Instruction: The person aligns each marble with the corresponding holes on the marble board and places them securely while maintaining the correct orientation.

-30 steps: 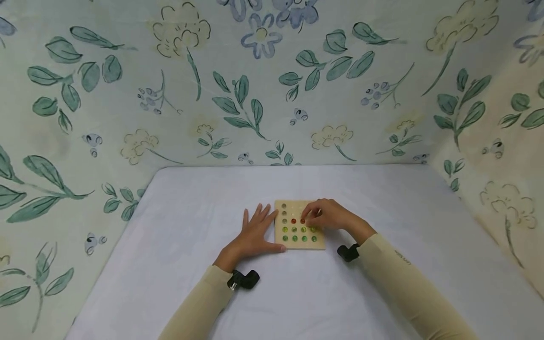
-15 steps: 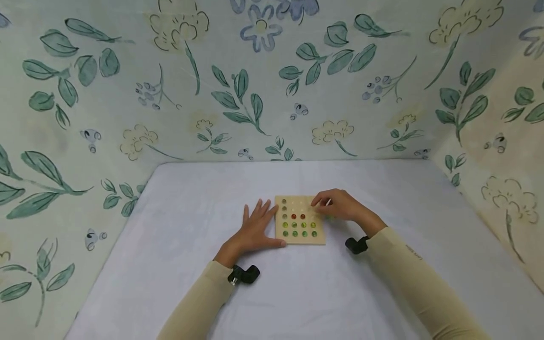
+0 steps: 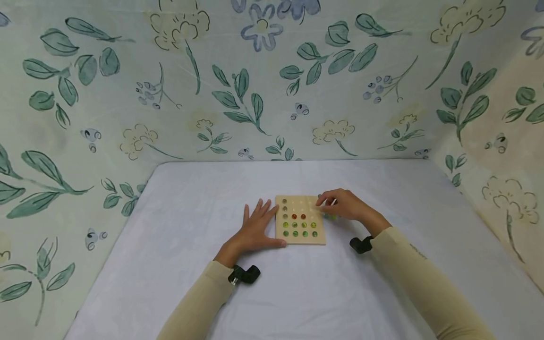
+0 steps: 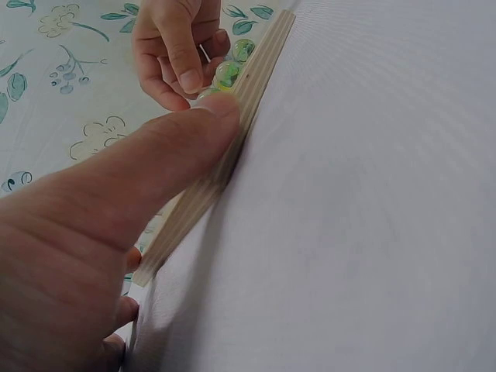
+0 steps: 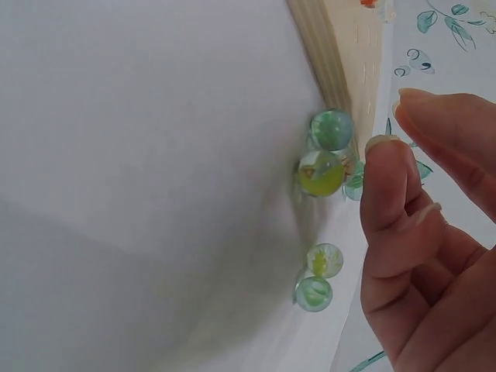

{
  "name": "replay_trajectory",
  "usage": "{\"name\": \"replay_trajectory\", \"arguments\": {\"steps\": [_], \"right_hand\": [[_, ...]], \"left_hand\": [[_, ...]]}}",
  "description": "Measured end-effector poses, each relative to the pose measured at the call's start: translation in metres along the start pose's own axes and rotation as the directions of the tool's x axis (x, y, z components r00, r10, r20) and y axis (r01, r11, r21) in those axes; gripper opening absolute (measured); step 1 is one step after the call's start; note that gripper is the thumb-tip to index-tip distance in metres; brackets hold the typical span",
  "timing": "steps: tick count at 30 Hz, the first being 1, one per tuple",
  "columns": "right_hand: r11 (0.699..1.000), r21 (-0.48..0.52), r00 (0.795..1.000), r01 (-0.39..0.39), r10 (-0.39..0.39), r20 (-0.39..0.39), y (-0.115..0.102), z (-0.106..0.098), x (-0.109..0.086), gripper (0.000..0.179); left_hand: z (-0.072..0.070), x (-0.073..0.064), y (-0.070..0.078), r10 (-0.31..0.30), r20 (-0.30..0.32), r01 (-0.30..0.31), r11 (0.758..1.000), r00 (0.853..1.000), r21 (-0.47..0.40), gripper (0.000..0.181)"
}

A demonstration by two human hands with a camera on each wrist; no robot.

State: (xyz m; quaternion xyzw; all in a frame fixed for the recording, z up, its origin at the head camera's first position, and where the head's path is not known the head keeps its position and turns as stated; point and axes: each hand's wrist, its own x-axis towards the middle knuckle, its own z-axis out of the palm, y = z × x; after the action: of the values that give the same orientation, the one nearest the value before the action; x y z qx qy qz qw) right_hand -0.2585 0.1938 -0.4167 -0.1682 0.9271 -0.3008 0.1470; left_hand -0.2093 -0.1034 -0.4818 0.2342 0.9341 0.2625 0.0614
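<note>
In the head view a square wooden board [image 3: 301, 241] lies on the white cloth, with marbles seated in rows of hollows. The two nearest rows are green marbles [image 3: 295, 233] and yellow-green marbles [image 3: 295, 225]; behind them are two red marbles [image 3: 294, 216], and dull clear ones run up the left column. My left hand [image 3: 255, 233] is spread at the board's left side, thumb on its near corner. Over the right edge hovers my right hand [image 3: 346, 205], fingers loosely bent. The right wrist view shows a gap between its thumb and index finger, holding nothing.
Loose green and yellow marbles [image 5: 321, 172] lie against the board's right side, with another pair [image 5: 314, 294] a little apart on the cloth. A white-covered table [image 3: 212, 189] surrounds the board, backed by a floral wall covering [image 3: 263, 94].
My right hand has drawn back to the right, from over the red marbles to the board's right edge, uncovering the yellow-green row. My left hand has stayed in place at the board.
</note>
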Motion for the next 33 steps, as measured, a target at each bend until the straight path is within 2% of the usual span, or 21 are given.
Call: {"name": "replay_trajectory", "arguments": {"steps": [5,16,24,33], "right_hand": [[1.000,0.009,1.000,-0.002,0.002,0.008,0.004,0.001,-0.002,0.017],[0.996,-0.006,0.996,-0.088,0.087,-0.016,0.013,-0.001,-0.003,0.018],[0.997,-0.002,0.997,-0.076,0.076,-0.023,0.017,-0.003,-0.006,0.017],[0.994,0.005,0.994,-0.105,0.105,-0.022,0.017,0.000,-0.007,0.018]], "left_hand": [[-0.001,-0.002,0.001,-0.012,0.003,0.012,1.000,1.000,0.003,0.111],[0.000,0.003,0.000,-0.025,-0.001,0.025,1.000,1.000,0.019,0.111],[0.001,0.004,-0.001,-0.016,-0.003,0.016,1.000,1.000,0.022,0.111],[0.001,0.002,0.002,-0.019,0.012,0.019,1.000,1.000,0.009,0.111]]}}
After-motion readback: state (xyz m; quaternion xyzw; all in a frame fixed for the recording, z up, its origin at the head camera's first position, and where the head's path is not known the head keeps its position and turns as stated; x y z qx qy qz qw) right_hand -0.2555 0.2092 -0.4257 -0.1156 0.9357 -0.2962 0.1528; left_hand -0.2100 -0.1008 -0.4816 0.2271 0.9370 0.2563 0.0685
